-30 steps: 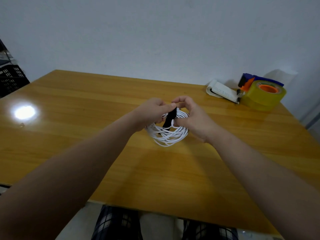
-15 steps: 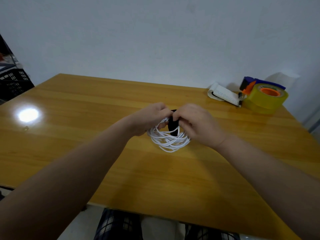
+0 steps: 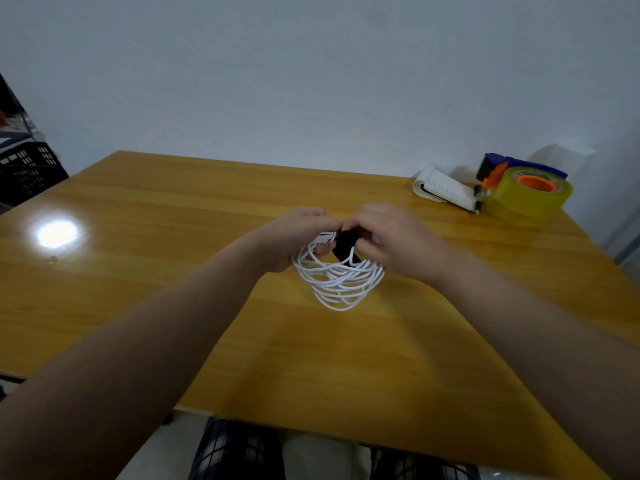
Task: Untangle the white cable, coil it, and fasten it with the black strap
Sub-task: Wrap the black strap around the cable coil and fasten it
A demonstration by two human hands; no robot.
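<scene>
- The cable [image 3: 337,278] is already coiled and hangs just above the middle of the bench [image 3: 173,209]; the strap [image 3: 344,244] sits at the top of the coil, between the two hands.
- Left hand [image 3: 300,237]: fingers curled shut through the coil's top, gripping the cable beside the strap.
- Right hand [image 3: 388,237]: fingers closed, pinching the strap against the cable; the strap's free end is hidden, so whether it is fastened cannot be told.
- Step in hand, as I judge it: closing the strap around the bundle.
- To do it well: gather every loop inside the strap, pull it snug before pressing the end down, and keep the left grip firm so the loose lower loops do not spill out.
- Count: one cable, one strap, two hands.
- Far right corner: one tape roll [image 3: 526,195] and one notepad [image 3: 445,190].
</scene>
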